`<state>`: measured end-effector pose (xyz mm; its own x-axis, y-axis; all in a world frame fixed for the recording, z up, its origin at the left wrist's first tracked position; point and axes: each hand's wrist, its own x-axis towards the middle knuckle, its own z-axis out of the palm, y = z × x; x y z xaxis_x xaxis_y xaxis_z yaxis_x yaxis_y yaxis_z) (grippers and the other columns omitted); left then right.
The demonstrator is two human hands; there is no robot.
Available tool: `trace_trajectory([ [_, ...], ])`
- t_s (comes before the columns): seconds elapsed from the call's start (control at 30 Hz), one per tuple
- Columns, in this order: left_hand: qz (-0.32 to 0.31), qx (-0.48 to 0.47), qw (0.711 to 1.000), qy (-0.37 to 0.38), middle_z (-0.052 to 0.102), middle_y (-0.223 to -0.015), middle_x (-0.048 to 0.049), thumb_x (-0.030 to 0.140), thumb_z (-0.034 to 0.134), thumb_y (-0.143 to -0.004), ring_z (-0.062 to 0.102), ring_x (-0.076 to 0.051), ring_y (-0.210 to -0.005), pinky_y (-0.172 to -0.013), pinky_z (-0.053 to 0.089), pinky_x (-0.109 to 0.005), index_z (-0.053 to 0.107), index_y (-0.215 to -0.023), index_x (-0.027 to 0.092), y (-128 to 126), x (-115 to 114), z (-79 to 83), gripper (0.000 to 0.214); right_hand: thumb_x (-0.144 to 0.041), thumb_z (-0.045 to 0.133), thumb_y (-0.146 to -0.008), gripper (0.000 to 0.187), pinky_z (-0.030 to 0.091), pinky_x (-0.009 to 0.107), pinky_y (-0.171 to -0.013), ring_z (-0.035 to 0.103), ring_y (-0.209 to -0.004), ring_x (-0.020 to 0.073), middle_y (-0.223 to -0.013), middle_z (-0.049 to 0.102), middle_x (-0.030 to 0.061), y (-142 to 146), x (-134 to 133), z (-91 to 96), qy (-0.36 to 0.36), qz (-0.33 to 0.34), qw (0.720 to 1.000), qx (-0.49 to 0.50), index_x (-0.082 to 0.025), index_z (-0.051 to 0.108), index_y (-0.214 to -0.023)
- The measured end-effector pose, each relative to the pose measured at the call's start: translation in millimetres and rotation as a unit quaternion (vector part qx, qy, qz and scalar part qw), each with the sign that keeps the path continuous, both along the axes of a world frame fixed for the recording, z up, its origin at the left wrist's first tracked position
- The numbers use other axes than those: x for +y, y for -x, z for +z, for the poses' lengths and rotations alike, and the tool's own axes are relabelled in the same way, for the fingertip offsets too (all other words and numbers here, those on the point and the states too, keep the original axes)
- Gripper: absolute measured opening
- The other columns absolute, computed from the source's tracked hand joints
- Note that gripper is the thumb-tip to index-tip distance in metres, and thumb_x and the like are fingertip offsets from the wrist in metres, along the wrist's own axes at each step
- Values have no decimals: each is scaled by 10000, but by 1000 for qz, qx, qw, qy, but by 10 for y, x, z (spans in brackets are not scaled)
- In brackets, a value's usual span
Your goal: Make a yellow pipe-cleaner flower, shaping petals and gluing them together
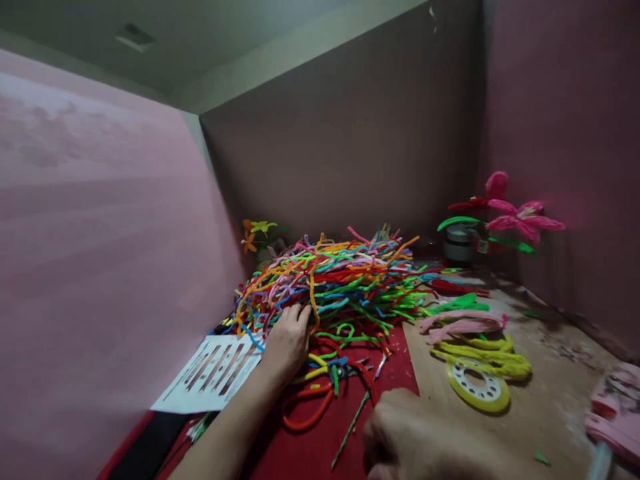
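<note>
A big heap of multicoloured pipe cleaners (350, 273) lies at the back of the work surface. My left hand (287, 337) reaches into its front edge, fingers curled down and tips hidden. An orange pipe cleaner (313, 293) runs right beside those fingers; whether they grip it cannot be made out. My right hand (395, 427), blurred and low in front, is closed, and what it may hold is hidden. Between the hands lie red-handled pliers (307, 410), a tool with yellow handles (315, 363) and a twisted green stem (353, 430).
A printed white sheet (213, 377) lies left. To the right are bundles of pink (465, 323) and yellow pipe cleaners (485, 357), a yellow tape roll (477, 387) and a pink glue gun (617, 413). A pot (457, 247) with pink flowers (525, 217) stands behind. Walls enclose the surface.
</note>
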<state>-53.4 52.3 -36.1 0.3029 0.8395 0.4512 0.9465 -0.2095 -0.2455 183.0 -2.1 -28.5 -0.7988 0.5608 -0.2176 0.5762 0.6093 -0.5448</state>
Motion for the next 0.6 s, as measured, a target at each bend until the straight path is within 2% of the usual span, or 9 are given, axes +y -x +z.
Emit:
trace_trajectory([
  [0.13,0,12,1000,-2,517,-1033,-126,208,390,-838,475,-226,-932,-798,434,-354,458,-1149,143,52,45,-56,325,-225,516,-708,205,236,202,-403,576,-588,137,-708,689,33,83,68,59,-50,70,994,-72,-220,697,-804],
  [0.27,-9,-1,1000,-1,515,-1066,-129,215,398,-840,481,-223,-942,-813,437,-362,465,-1141,139,97,80,-109,317,-226,510,-725,197,183,216,-380,597,-591,137,-712,696,20,145,122,-78,-96,76,988,-99,-242,692,-800],
  [0.4,-33,-33,999,13,529,-1061,-111,209,402,-836,494,-212,-951,-816,442,-358,470,-1129,166,110,77,-115,304,-223,536,-702,145,190,203,-374,574,-525,116,-624,675,-1,108,108,-162,-113,75,989,-59,-241,680,-715],
  [0.6,-32,-51,997,46,550,-1012,-93,205,392,-840,518,-193,-903,-787,435,-325,496,-1097,175,92,45,-56,279,-191,553,-677,136,289,171,-410,541,-479,95,-595,662,-15,19,-34,63,-77,39,996,-14,-232,682,-692],
])
